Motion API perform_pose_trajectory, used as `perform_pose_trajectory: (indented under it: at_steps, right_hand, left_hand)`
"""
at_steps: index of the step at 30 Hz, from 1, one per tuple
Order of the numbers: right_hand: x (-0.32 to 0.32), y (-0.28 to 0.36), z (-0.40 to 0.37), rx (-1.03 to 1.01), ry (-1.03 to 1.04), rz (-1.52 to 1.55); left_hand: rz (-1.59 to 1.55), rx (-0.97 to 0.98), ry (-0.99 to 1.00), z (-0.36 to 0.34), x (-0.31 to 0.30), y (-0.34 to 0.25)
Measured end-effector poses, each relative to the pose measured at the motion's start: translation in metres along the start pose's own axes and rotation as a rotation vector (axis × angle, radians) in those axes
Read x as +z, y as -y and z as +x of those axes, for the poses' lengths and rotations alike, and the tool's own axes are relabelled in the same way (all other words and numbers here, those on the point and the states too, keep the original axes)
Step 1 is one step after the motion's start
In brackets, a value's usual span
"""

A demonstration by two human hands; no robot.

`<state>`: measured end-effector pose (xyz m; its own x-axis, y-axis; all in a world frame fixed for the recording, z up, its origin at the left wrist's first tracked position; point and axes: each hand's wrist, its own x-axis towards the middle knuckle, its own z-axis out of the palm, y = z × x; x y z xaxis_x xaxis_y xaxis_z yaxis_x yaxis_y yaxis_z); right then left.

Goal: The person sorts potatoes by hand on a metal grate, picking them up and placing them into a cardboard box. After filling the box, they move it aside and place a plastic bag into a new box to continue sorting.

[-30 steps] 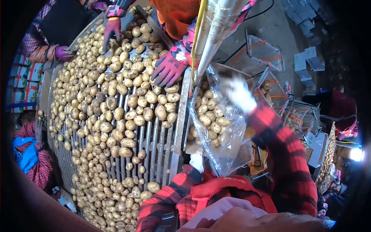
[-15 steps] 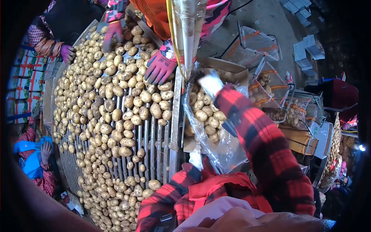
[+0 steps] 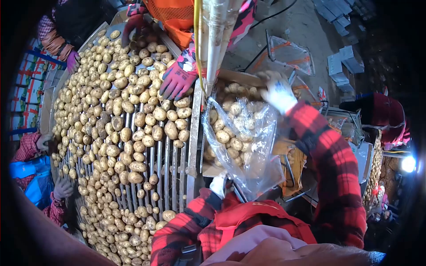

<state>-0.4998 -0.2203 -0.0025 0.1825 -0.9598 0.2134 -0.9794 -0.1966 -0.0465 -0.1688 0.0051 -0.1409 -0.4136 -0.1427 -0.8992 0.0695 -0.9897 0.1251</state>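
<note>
A box point(image 3: 259, 79) lined with a clear plastic bag point(image 3: 262, 155) holds many potatoes point(image 3: 235, 142). My right hand point(image 3: 279, 94), in a white glove, is at the far right corner of the box, beside the plastic; blur hides what its fingers do. My left hand point(image 3: 218, 185), also white-gloved, rests at the near left edge of the box, with its fingers mostly hidden. To the left, potatoes point(image 3: 120, 128) cover a slatted metal rack point(image 3: 170, 164).
A post point(image 3: 213, 40) stands behind the box. Co-workers' gloved hands point(image 3: 178, 81) touch the potatoes at the far side; another person point(image 3: 37, 177) is at the left. Wire-framed bags point(image 3: 290, 55), a crate point(image 3: 288, 164) and stacked boxes point(image 3: 350, 60) lie to the right.
My right hand has moved right, from over the potatoes to the box's far right corner. The plastic now spreads over part of the potatoes. A co-worker's hand at the far left has drawn back.
</note>
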Motion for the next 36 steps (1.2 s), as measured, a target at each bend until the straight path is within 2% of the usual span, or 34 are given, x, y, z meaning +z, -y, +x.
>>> perform_pose_trajectory:
  at_steps: [1, 2, 4, 5, 6, 7, 8, 10, 14, 16, 18, 24, 26, 28, 29, 32, 33, 35, 36]
  right_hand:
    - [-0.001, 0.001, 0.028, 0.162, 0.269, -0.059]
    - [0.014, -0.004, 0.046, 0.249, 0.388, -0.114]
    - [0.047, -0.022, 0.069, 0.293, 0.537, -0.161]
    - [0.060, -0.026, 0.074, 0.279, 0.537, -0.151]
    - [0.069, -0.029, 0.080, 0.326, 0.666, -0.127]
    - [0.080, -0.032, 0.087, 0.371, 0.794, -0.105]
    - [0.086, -0.030, 0.094, 0.297, 0.843, -0.213]
    - [0.083, -0.029, 0.104, 0.240, 0.901, -0.256]
    - [0.084, -0.036, 0.105, 0.297, 0.919, -0.254]
    - [0.088, -0.044, 0.095, 0.269, 0.850, -0.146]
    - [0.085, -0.037, 0.094, 0.306, 0.884, -0.106]
    - [0.073, -0.011, 0.070, 0.013, 0.869, -0.249]
    - [0.086, -0.020, 0.052, -0.038, 0.758, -0.226]
    - [0.061, -0.005, 0.044, 0.028, 0.780, -0.262]
    - [0.047, 0.002, 0.042, 0.013, 0.880, -0.319]
    - [-0.008, 0.012, 0.025, -0.034, 0.829, -0.192]
    - [-0.023, 0.014, 0.019, -0.064, 0.776, -0.177]
    - [-0.055, 0.017, 0.014, -0.067, 0.769, -0.182]
    - [-0.071, 0.020, 0.010, -0.078, 0.776, -0.183]
  left_hand:
    - [-0.077, -0.052, -0.017, 0.009, 0.002, 0.005]
    - [-0.155, -0.105, -0.034, 0.024, -0.002, 0.014]
    - [-0.096, -0.038, 0.020, 0.039, -0.014, 0.027]
    - [-0.049, -0.027, -0.037, 0.033, -0.010, 0.025]
    - [-0.002, -0.017, -0.095, 0.030, -0.009, 0.024]
    - [0.273, 0.212, -0.036, 0.033, -0.016, 0.031]
    - [0.316, 0.104, -0.248, 0.036, -0.008, 0.030]
    - [0.270, 0.164, -0.234, 0.018, 0.009, 0.014]
    - [0.129, 0.180, -0.147, 0.025, 0.007, 0.020]
    - [0.112, 0.187, -0.135, 0.029, 0.000, 0.024]
    - [0.089, 0.199, -0.123, 0.029, -0.004, 0.025]
    - [0.017, 0.299, -0.084, 0.031, -0.007, 0.032]
    - [0.000, 0.343, -0.073, 0.031, -0.009, 0.035]
    - [-0.013, 0.377, -0.075, 0.029, -0.013, 0.043]
    - [-0.022, 0.360, -0.090, 0.031, -0.019, 0.051]
    - [-0.011, 0.359, -0.101, -0.009, -0.007, 0.033]
    - [0.000, 0.367, -0.091, -0.005, -0.007, 0.036]
    - [-0.255, 0.471, 0.026, 0.023, -0.018, 0.051]
    - [-0.245, 0.471, 0.033, 0.036, -0.026, 0.061]
